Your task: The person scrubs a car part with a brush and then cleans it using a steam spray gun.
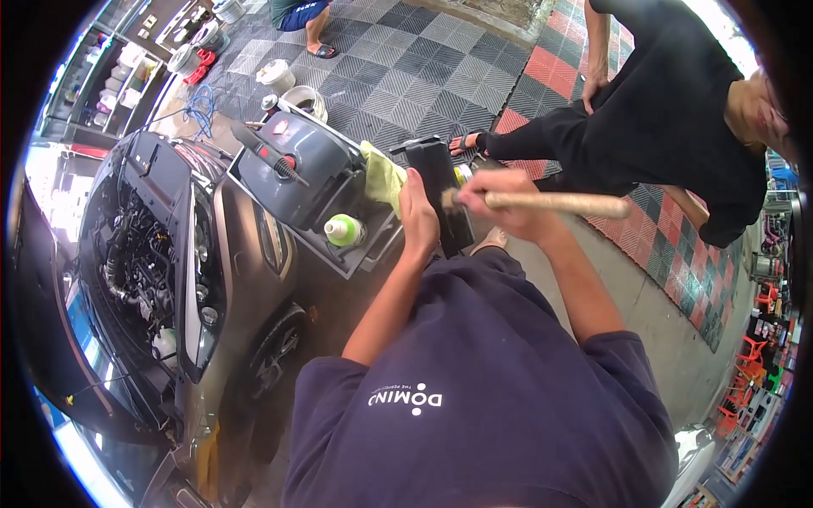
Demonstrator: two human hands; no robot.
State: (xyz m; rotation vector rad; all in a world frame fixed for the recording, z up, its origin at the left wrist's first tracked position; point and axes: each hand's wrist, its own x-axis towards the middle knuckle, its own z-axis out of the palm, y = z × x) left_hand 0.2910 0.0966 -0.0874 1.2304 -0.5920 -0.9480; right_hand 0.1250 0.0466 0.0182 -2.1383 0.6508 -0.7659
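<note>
My right hand (512, 201) is wrapped round a wooden-handled brush (559, 203); its handle points right and its head points left, near my left hand. My left hand (419, 216) is raised with its fingers stretched up, beside a yellow-green cloth (384, 176) that hangs at the edge of a grey cart machine (305, 161). Whether the left fingers touch the cloth is unclear. A bottle with green liquid (344, 229) stands on the cart just left of that hand. Beyond both hands lies a black case (434, 182).
A car (246, 229) with its engine bay (140, 254) exposed is at the left. A person in black (660, 110) leans in at the right; another person's leg (313, 30) shows at the top. Buckets (276, 76) stand on the tiled floor (406, 68).
</note>
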